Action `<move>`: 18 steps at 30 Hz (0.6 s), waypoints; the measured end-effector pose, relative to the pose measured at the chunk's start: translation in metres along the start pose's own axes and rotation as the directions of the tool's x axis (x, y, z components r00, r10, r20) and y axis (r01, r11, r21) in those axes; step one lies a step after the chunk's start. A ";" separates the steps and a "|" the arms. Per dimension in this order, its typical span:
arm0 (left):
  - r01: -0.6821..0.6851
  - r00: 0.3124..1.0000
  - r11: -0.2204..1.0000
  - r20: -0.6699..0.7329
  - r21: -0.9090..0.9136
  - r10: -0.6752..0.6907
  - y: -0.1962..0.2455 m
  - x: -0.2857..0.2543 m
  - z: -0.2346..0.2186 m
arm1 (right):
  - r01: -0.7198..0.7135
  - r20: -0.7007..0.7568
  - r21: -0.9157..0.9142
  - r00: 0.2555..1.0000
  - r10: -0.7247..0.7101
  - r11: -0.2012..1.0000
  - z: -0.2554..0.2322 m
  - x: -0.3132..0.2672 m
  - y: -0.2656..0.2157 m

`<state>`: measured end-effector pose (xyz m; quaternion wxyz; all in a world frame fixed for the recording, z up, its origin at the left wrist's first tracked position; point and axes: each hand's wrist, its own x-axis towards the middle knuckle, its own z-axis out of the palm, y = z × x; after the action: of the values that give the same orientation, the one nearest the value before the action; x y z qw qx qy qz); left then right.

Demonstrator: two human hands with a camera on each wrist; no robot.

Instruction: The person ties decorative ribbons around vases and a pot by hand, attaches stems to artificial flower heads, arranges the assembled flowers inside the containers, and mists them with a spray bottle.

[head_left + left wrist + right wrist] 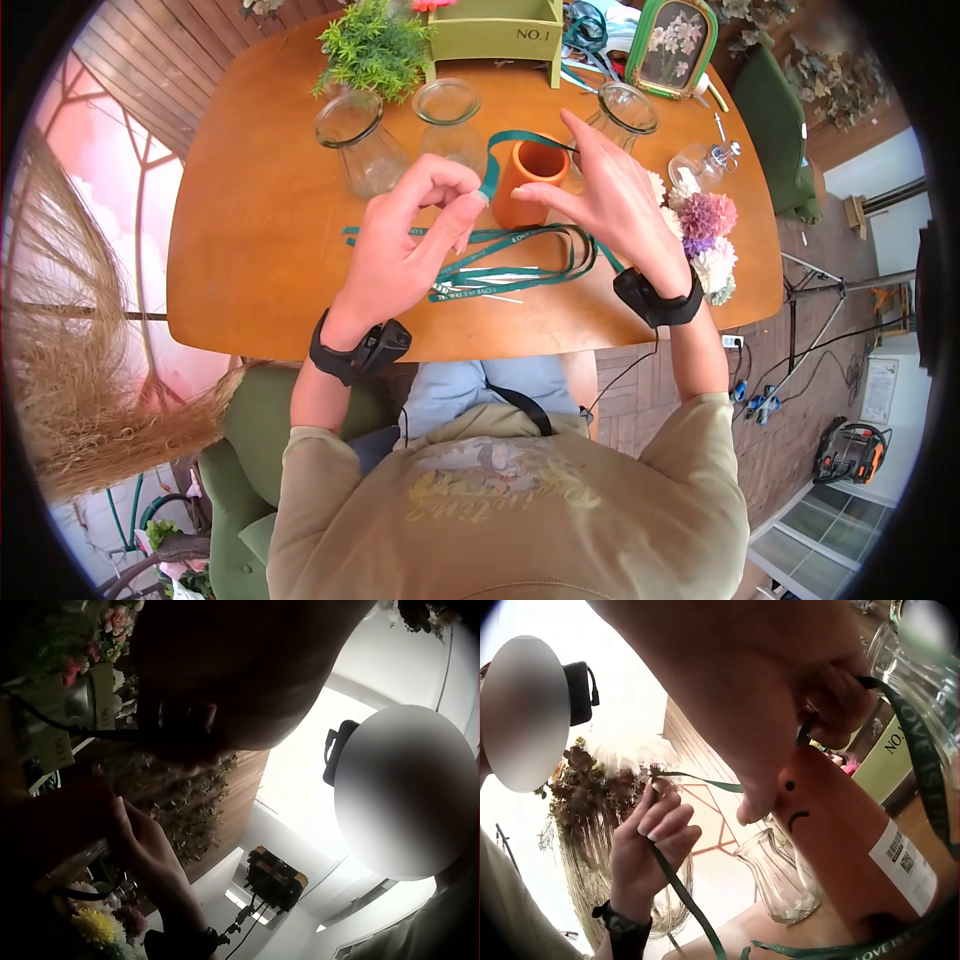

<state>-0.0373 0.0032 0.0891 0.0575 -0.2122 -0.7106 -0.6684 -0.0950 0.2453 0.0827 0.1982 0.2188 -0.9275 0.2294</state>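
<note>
A green printed ribbon (492, 160) runs between the two hands in the head view, passing by the rim of an orange vase (520, 200). My left hand (410, 240) pinches the ribbon between thumb and fingertips. The right hand (625, 200) is raised beside the vase, thumb and fingers spread apart in the head view; in the right wrist view the ribbon (922, 765) passes through its curled fingers. That view also shows the vase (840, 832) with a drawn face and a barcode label. More ribbon (480, 285) lies in loops on the table.
Glass vases (370, 155) stand behind the hands, with a green plant (375, 50) and a green box (495, 38) farther back. Right of the hands are artificial flowers (712, 235), a glass bottle (697, 165) and a framed picture (672, 45) on the wooden table (240, 200).
</note>
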 end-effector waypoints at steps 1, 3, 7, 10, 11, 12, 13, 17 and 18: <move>-0.053 0.998 0.998 -0.034 -0.030 0.052 0.005 0.000 -0.001 | -0.011 0.079 0.059 0.997 0.007 0.998 0.001 0.004 0.002; -0.072 0.996 0.997 -0.051 0.036 0.074 0.012 0.004 -0.005 | -0.064 0.202 0.145 0.979 0.034 0.987 0.000 0.010 0.001; -0.052 0.996 0.984 -0.055 0.172 0.063 0.007 0.006 -0.017 | -0.065 0.173 0.139 0.984 0.041 0.988 0.001 0.016 -0.003; -0.020 0.998 0.975 -0.059 0.219 0.033 -0.004 -0.001 -0.020 | -0.094 0.154 0.031 0.984 0.088 0.995 0.008 0.023 0.000; -0.020 0.998 0.975 -0.060 0.220 0.034 -0.005 -0.004 -0.022 | -0.052 0.096 0.024 0.994 0.050 0.998 0.013 0.023 0.004; 0.026 1.000 0.968 -0.018 0.249 -0.023 -0.006 -0.009 -0.024 | -0.010 0.040 0.014 0.999 0.009 1.000 0.018 0.024 0.007; 0.070 0.997 0.958 0.022 0.279 -0.079 -0.008 -0.012 -0.026 | -0.006 0.042 0.015 0.999 0.006 1.000 0.021 0.027 0.009; 0.034 0.994 0.917 0.080 0.397 -0.071 -0.028 -0.025 -0.032 | -0.046 0.005 -0.083 0.999 0.046 0.995 0.030 0.032 0.013; 0.053 0.994 0.900 0.060 0.433 -0.087 -0.031 -0.027 -0.035 | -0.051 -0.028 -0.113 0.998 0.048 0.992 0.032 0.033 0.012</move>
<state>-0.0314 -0.0372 0.0543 0.0510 -0.1944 -0.8494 -0.4879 -0.1369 0.2283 0.0679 0.2163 0.1811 -0.9416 0.1840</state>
